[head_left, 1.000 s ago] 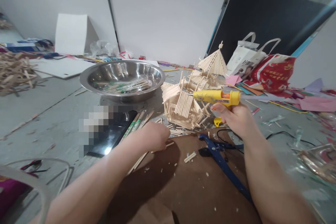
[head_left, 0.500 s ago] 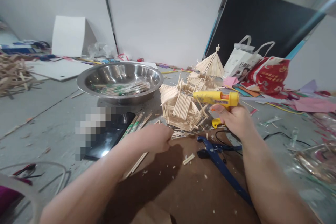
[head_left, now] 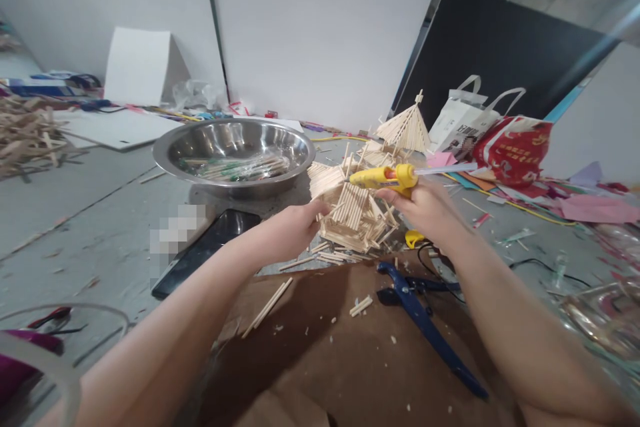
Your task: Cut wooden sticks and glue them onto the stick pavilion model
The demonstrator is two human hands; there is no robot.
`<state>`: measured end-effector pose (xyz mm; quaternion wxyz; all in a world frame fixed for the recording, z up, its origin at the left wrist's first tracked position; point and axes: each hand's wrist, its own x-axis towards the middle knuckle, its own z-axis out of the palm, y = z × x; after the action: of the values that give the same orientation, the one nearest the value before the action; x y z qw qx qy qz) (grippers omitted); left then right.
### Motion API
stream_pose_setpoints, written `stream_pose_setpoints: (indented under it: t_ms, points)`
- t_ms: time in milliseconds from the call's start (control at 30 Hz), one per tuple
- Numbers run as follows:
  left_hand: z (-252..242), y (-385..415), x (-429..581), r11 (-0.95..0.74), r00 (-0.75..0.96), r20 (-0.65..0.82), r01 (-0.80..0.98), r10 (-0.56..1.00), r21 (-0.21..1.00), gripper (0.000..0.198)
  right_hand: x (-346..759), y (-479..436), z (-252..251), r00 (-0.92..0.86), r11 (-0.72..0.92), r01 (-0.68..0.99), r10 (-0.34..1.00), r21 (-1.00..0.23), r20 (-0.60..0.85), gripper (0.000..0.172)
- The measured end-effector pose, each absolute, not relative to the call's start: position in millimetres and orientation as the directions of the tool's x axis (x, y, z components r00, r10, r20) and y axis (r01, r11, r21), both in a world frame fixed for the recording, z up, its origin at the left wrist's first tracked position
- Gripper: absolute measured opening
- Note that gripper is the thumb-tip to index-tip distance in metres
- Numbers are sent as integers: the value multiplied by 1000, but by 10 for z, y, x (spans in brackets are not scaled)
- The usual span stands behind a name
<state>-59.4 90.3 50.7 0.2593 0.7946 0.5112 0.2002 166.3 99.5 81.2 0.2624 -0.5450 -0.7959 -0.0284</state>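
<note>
In my right hand [head_left: 430, 210] is a yellow hot glue gun [head_left: 373, 178], a clear glue stick [head_left: 447, 169] jutting from its back. Its nozzle points left, at the roof of a small house model [head_left: 353, 207] built from thin wooden sticks. My left hand [head_left: 295, 230] is at the model's left side, fingers pinched together near the roof edge; whatever lies between the fingertips is hidden. Behind, the model continues into a pointed stick roof [head_left: 407, 127]. Loose sticks [head_left: 267, 307] lie on the brown board [head_left: 310, 360] below.
A steel basin [head_left: 170, 163] with wrapped sticks stands at back left, a dark phone [head_left: 200, 260] before it. Blue-handled cutters [head_left: 435, 333] lie on the board's right. A red bag [head_left: 517, 150] and coloured paper scraps sit at right. A cable [head_left: 545, 263] crosses the floor.
My left hand has risen from the board's far edge to the model's left side. The glue gun has moved left and slightly down, its nozzle now at the roof.
</note>
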Motion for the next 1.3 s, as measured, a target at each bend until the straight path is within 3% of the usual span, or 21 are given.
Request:
stream_pose_setpoints:
  t_ms: [133, 300, 467, 700, 900, 1033, 1300]
  points:
    - [603, 893, -661, -262, 421, -96, 711, 902, 653, 22, 1626, 1024, 835, -284, 383, 905, 867, -184, 409, 40]
    - [564, 949, -690, -164, 364, -140, 687, 921, 708, 19, 1620, 1039, 835, -285, 382, 910, 859, -161, 424, 41]
    - [502, 971, -626, -155, 332, -109, 676, 937, 720, 27, 1620, 1051, 855, -276, 366, 921, 852, -130, 445, 42]
    - [359, 1050, -587, -281, 309, 85, 673, 947, 684, 25, 1618, 1060, 885, -282, 341, 938, 848, -55, 448, 46]
    - [283, 1073, -560, -205, 310, 10, 604, 951, 770, 17, 1611, 1059, 894, -276, 332, 941, 857, -56, 436, 43]
    - [278, 1060, -536, -168, 329, -42, 584, 943, 794, 22, 1612, 1067, 901, -275, 329, 943, 860, -54, 429, 43]
    - [219, 1094, -508, -187, 290, 13, 580, 957, 793, 23, 1642, 1074, 924, -306, 384, 915, 863, -127, 403, 42]
